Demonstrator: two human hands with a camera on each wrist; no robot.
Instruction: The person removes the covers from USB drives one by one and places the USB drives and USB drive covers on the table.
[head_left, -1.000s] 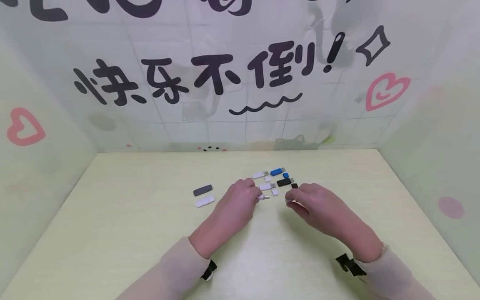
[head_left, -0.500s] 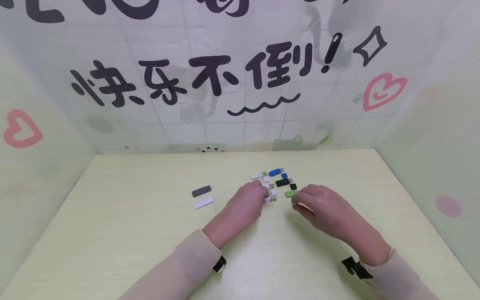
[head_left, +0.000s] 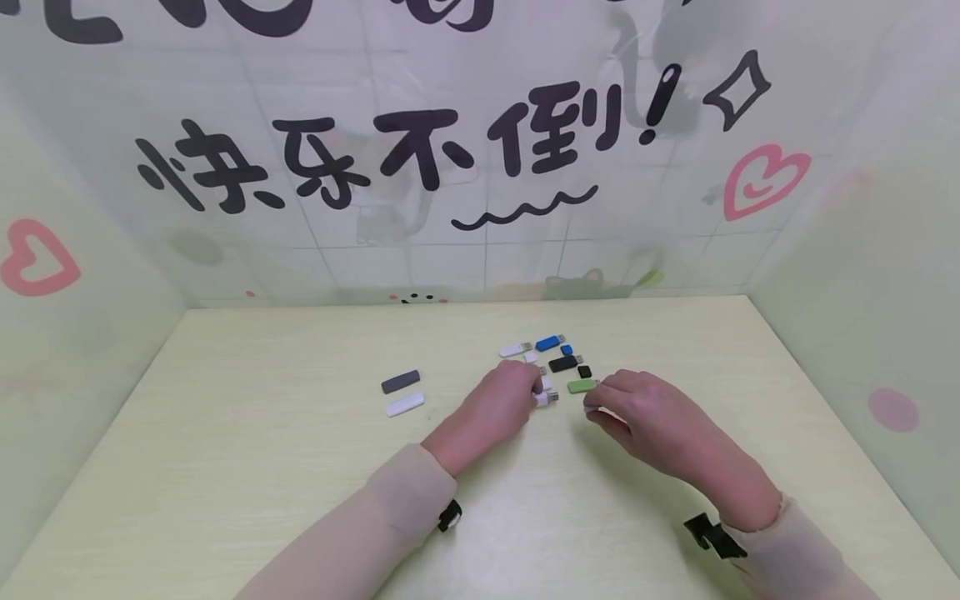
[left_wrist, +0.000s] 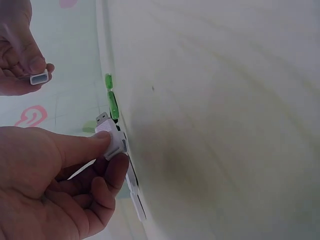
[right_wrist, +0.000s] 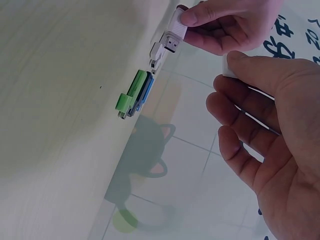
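My left hand [head_left: 501, 410] pinches a white USB flash drive [left_wrist: 114, 136] between thumb and fingers, its metal plug bare and pointing right in the head view. To the right, my right hand [head_left: 651, 418] holds a small white cap [left_wrist: 39, 77] between thumb and forefinger, its hollow end visible in the left wrist view. The cap and drive are apart. Just beyond the hands lie a green flash drive [head_left: 581, 387], a black one [head_left: 565, 363], a blue one [head_left: 549, 342] and a white one [head_left: 514, 350], all uncapped. Another white drive is mostly hidden behind my left hand.
A small black cap [head_left: 585, 372] and a blue cap [head_left: 567, 350] lie beside their drives. Left of the hands, a grey capped stick [head_left: 401, 382] and a white one [head_left: 405, 405] lie on the table [head_left: 247, 450]. A printed wall stands behind.
My left hand has moved right with the white flash drive, bringing it closer to the right hand. The right hand has shifted slightly right, uncovering the green drive.
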